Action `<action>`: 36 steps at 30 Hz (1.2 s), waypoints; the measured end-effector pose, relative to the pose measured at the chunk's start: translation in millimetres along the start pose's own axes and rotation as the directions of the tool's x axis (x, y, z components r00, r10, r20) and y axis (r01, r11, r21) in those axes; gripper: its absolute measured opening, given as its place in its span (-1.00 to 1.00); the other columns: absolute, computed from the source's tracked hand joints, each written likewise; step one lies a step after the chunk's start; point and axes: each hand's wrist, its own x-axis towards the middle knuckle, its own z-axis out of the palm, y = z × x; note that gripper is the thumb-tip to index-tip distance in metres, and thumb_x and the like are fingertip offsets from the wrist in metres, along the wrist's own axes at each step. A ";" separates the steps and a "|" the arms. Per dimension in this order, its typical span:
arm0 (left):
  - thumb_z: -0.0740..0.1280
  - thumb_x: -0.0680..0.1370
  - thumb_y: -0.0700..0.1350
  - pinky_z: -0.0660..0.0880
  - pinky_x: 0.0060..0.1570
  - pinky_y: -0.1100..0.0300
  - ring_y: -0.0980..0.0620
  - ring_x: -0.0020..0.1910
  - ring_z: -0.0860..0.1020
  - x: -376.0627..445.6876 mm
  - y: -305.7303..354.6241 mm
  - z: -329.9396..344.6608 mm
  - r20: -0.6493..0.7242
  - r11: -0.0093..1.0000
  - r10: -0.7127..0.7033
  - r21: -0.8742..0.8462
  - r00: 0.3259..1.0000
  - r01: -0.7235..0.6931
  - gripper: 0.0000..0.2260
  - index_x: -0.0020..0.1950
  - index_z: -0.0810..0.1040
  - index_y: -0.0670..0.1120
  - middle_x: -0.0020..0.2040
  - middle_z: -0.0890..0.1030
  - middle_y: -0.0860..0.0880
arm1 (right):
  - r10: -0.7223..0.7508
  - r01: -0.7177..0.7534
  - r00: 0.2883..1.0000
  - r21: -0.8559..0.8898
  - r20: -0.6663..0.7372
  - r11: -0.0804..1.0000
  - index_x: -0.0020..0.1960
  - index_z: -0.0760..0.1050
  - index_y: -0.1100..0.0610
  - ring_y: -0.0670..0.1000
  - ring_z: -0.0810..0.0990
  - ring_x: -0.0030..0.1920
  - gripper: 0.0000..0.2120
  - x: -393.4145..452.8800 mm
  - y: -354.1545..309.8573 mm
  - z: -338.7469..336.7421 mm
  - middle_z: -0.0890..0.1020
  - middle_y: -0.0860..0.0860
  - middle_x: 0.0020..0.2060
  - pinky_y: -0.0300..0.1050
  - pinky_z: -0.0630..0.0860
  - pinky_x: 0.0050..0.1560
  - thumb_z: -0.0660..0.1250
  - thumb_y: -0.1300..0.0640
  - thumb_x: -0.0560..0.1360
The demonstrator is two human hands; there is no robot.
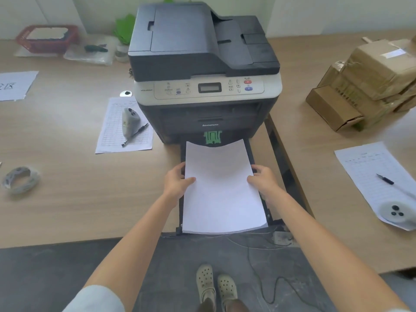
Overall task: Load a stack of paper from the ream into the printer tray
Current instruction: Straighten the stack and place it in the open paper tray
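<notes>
A dark grey and beige printer (202, 64) stands on the wooden desk. Its black paper tray (182, 154) is pulled out toward me over the desk's front edge. A white stack of paper (221, 190) lies over the tray, its far edge near a green guide (212, 137). My left hand (176, 182) grips the stack's left edge, thumb on top. My right hand (262, 180) grips the right edge the same way. Brown-wrapped packages (369, 82), maybe reams, sit at the right.
A form, a pen (135, 134) and a small grey device lie left of the printer. A red basket (47, 38) stands at the back left. A second desk at the right bears a sheet, a pen (385, 179) and a round device. Cables trail on the floor below.
</notes>
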 end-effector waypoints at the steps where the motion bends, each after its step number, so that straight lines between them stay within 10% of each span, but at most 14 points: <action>1: 0.38 0.44 -0.28 0.57 0.04 -0.07 -0.17 0.00 0.62 4.4 -2.0 1.1 -0.005 1.000 -0.018 -0.003 1.000 0.018 -0.44 0.40 0.33 -0.04 0.06 0.64 -0.16 | 0.009 -0.009 1.000 0.002 0.003 1.000 0.38 0.34 0.11 -0.11 0.56 -0.23 -0.52 4.0 0.2 0.9 0.54 -0.18 -0.23 -0.30 0.45 -0.40 0.29 0.30 0.48; 14: 0.42 0.42 -0.23 0.55 -0.08 0.18 -0.02 -0.27 0.56 36.7 -12.6 9.4 -0.086 0.992 -0.080 -0.109 0.993 0.071 -0.45 0.38 0.36 0.02 -0.27 0.57 -0.18 | 0.040 -0.042 0.999 0.082 0.033 0.996 0.32 0.35 0.09 -0.11 0.54 -0.23 -0.54 35.8 -2.7 -2.1 0.52 -0.14 -0.20 -0.40 0.43 -0.47 0.30 0.35 0.47; 20: 0.42 0.43 -0.27 0.54 -0.33 0.38 0.21 -0.37 0.63 33.5 -9.7 6.1 -0.115 0.977 -0.077 -0.206 0.990 0.052 -0.44 0.38 0.37 0.01 -0.42 0.68 0.11 | 0.015 -0.022 0.999 0.146 0.048 0.989 0.32 0.37 0.06 -0.10 0.56 -0.22 -0.50 40.5 -9.8 -5.2 0.55 -0.11 -0.18 -0.39 0.46 -0.48 0.33 0.37 0.44; 26: 0.41 0.43 -0.29 0.54 0.10 0.05 0.02 -0.19 0.64 46.7 -8.7 15.9 -0.113 0.982 -0.086 -0.180 0.990 0.065 -0.39 0.42 0.31 0.01 -0.25 0.68 -0.09 | 0.025 -0.028 0.999 0.154 0.022 0.988 0.33 0.36 0.07 -0.12 0.52 -0.21 -0.50 52.7 -12.0 2.7 0.51 -0.15 -0.20 -0.31 0.44 -0.36 0.30 0.40 0.47; 30: 0.40 0.43 -0.30 0.42 -0.37 0.55 0.32 -0.41 0.58 49.3 -10.9 20.0 -0.130 0.995 -0.062 -0.091 0.990 0.050 -0.39 0.43 0.30 0.00 -0.51 0.58 0.15 | 0.016 -0.017 1.000 0.087 0.013 0.996 0.32 0.35 0.07 -0.12 0.52 -0.22 -0.50 57.0 -6.8 6.1 0.52 -0.12 -0.21 -0.28 0.47 -0.32 0.28 0.43 0.46; 36: 0.38 0.42 -0.30 0.35 -0.47 0.33 0.00 -0.45 0.40 53.4 -6.5 26.3 -0.156 0.987 -0.015 0.159 0.988 0.040 -0.36 0.45 0.27 0.00 -0.38 0.53 -0.19 | -0.049 0.047 0.999 -0.090 -0.018 0.995 0.30 0.33 0.06 -0.16 0.46 -0.27 -0.52 56.8 -7.6 9.3 0.47 -0.14 -0.23 -0.37 0.37 -0.42 0.27 0.40 0.46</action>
